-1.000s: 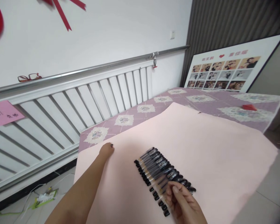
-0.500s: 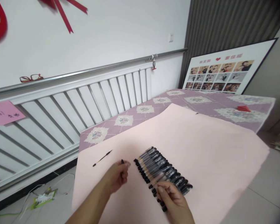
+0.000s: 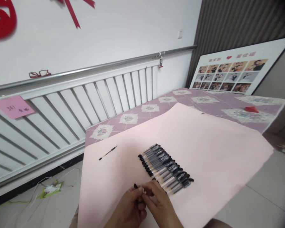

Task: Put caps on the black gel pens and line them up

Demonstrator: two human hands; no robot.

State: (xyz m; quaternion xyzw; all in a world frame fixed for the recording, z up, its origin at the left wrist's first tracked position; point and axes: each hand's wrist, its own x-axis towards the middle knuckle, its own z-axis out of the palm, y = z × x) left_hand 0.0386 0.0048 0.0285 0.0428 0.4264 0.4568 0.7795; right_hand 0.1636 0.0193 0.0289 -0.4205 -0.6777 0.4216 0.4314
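Note:
A row of several black-capped pens [image 3: 165, 167] lies side by side on a pale pink sheet [image 3: 216, 148]. My left hand [image 3: 129, 209] and my right hand [image 3: 160, 205] meet at the near end of the row, fingers pinched together on one pen [image 3: 142, 190] whose dark tip and a small metal part show between them. A thin pen refill [image 3: 107, 153] lies alone on the sheet to the far left, away from both hands.
The pink sheet covers a purple patterned tablecloth [image 3: 204, 101]. A white radiator [image 3: 85, 98] runs along the wall at left, with red glasses [image 3: 40, 74] on its top pipe. A photo board [image 3: 230, 72] leans at the back; a small red object [image 3: 251, 109] lies at right.
My left hand set down the refill at far left, then came back. Both hands now close together on one pen lifted from the row's near end.

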